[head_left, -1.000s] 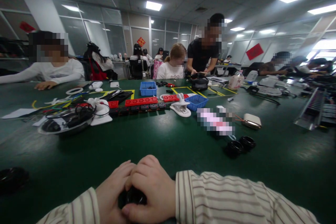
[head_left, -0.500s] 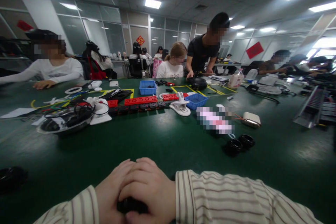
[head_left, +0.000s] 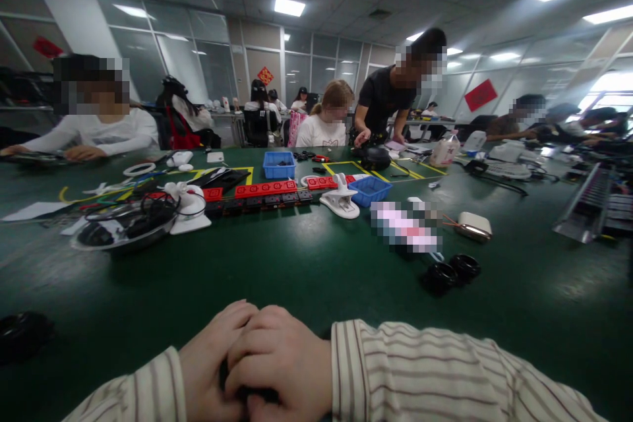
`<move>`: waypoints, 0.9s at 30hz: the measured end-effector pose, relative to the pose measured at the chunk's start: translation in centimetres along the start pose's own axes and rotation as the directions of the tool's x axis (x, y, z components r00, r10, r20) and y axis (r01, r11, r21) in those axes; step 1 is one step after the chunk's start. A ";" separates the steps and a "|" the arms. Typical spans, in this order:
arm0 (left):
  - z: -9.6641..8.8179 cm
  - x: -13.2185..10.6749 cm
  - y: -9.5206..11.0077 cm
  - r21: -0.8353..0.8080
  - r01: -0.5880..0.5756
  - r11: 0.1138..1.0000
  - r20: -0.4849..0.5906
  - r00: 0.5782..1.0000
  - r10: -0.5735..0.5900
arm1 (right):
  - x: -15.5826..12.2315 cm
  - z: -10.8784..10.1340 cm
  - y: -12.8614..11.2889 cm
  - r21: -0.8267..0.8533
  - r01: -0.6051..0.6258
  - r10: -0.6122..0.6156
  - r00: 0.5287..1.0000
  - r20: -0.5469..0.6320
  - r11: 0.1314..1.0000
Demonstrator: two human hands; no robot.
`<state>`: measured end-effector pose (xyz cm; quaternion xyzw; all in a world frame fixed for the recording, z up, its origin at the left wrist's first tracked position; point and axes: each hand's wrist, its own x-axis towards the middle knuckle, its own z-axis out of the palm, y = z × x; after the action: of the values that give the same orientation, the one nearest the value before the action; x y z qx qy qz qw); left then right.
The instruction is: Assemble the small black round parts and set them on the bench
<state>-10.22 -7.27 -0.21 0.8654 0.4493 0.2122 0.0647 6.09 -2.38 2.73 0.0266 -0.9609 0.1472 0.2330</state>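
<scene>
My left hand point(head_left: 213, 349) and my right hand point(head_left: 283, 356) are pressed together low in the middle of the view. Both are closed around a black object point(head_left: 261, 395), of which only dark bits show between the fingers. Its kind is hidden. The right fingers lie bent across its top, with the thumb below. Far to the left lies a black ring-shaped piece point(head_left: 24, 336). Two more glossy black rings point(head_left: 442, 275) sit on the green table point(head_left: 277, 264) ahead and to the right.
A row of red and black socket modules point(head_left: 265, 189) crosses the table. Around it are a clear bowl of black parts point(head_left: 123, 231), a white clip base point(head_left: 340, 201), blue bins point(head_left: 370, 190) and a cream box point(head_left: 473, 225). Several people sit or stand beyond.
My right fingers have curled slightly lower over the black object, so less of it shows. Across the table the standing person has leaned to the right.
</scene>
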 end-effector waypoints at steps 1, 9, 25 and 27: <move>0.1 -0.1 -0.1 0.002 -0.013 1.000 -0.009 1.000 0.013 | 0.0 0.0 0.1 0.004 0.033 -0.033 0.999 0.024 0.999; 0.3 -0.4 -0.3 0.049 -0.016 0.999 0.003 1.000 0.016 | -0.6 0.7 0.3 0.015 0.110 -0.109 0.993 -0.044 0.994; 0.0 -0.2 0.0 -0.058 0.030 0.998 0.014 0.999 -0.029 | -0.3 0.7 0.1 0.024 -0.039 0.042 0.989 -0.141 0.999; 0.4 -0.5 -0.4 -0.054 0.029 0.998 -0.003 1.000 -0.029 | -0.3 0.5 0.0 0.025 0.043 -0.040 0.995 -0.095 0.999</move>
<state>-10.60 -7.40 -0.81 0.8564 0.4559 0.2248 0.0904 6.16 -2.50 2.20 0.0428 -0.9460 0.1565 0.2806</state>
